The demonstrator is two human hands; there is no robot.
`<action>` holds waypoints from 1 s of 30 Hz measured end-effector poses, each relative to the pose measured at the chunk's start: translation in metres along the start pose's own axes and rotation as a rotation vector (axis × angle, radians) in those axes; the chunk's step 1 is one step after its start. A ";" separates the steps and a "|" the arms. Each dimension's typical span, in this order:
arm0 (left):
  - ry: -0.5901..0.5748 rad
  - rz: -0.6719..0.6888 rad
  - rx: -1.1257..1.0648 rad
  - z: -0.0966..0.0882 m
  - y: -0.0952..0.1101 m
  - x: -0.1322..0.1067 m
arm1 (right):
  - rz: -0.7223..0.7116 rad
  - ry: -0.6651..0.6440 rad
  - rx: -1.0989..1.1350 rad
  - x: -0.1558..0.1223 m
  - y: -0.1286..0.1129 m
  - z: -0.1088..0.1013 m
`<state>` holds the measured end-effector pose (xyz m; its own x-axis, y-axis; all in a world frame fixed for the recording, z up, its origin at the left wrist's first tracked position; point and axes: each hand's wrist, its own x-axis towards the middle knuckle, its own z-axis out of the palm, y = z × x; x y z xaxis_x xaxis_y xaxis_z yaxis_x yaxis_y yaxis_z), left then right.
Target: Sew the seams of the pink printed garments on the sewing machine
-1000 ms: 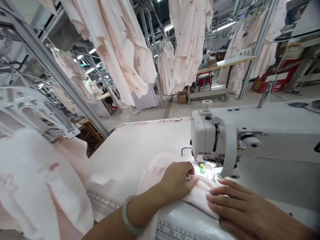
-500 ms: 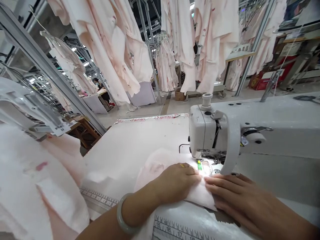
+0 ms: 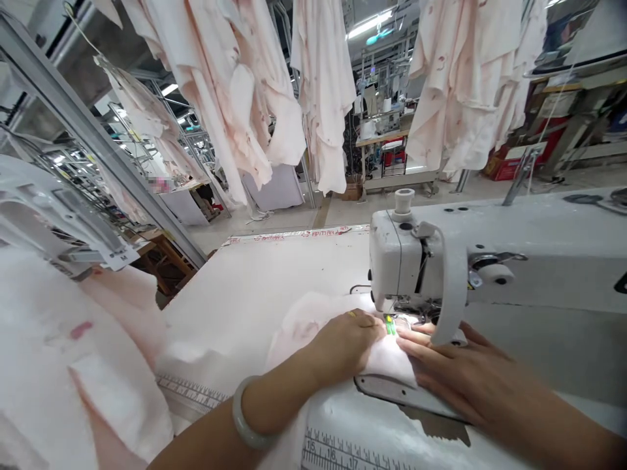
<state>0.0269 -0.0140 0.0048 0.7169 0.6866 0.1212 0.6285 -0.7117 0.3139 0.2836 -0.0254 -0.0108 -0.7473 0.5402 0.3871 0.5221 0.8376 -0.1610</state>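
Note:
A piece of pale pink fabric (image 3: 392, 364) lies on the bed of a white sewing machine (image 3: 386, 261), its front part under the lit needle area. My left hand (image 3: 345, 346), with a bangle at the wrist, has its fingers curled together on the fabric, left of the green and yellow presser foot part (image 3: 390, 324). To the right of the foot, my right hand (image 3: 453, 362) lies flat, fingers stretched out over the fabric's edge. The white finger guard hides some of those fingers. The needle itself cannot be made out.
A printed ruler strip (image 3: 337, 450) runs along the table's near edge. Pink garment pieces (image 3: 53, 333) hang from a white clamp hanger (image 3: 73, 222) at left. More pink garments (image 3: 264, 85) hang beyond the white tabletop (image 3: 235, 287). A metal post (image 3: 108, 137) slants at left.
Both hands and the fabric have moved slightly forward, toward the needle area. More of the metal plate edge shows below the fabric. The hanging garments in the back have swung apart.

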 end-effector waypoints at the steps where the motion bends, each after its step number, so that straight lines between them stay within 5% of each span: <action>1: 0.000 -0.005 -0.001 0.000 0.000 0.000 | 0.000 -0.002 -0.002 -0.001 0.000 0.000; 11: -0.025 -0.002 0.034 -0.010 0.003 0.003 | -0.013 0.056 0.028 -0.012 0.005 0.000; 19: 0.007 0.172 0.020 -0.010 0.033 -0.030 | -0.101 -0.117 0.135 -0.003 -0.013 -0.022; 22: 0.018 0.207 0.000 -0.005 0.026 -0.032 | -0.075 -0.145 0.118 -0.003 -0.012 -0.018; 30: 0.021 0.245 0.012 -0.010 -0.004 -0.008 | -0.057 0.045 0.026 -0.008 -0.004 -0.010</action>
<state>0.0154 -0.0146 0.0121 0.8421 0.4958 0.2121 0.4399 -0.8591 0.2615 0.2920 -0.0336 -0.0043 -0.7561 0.4876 0.4366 0.4675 0.8692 -0.1611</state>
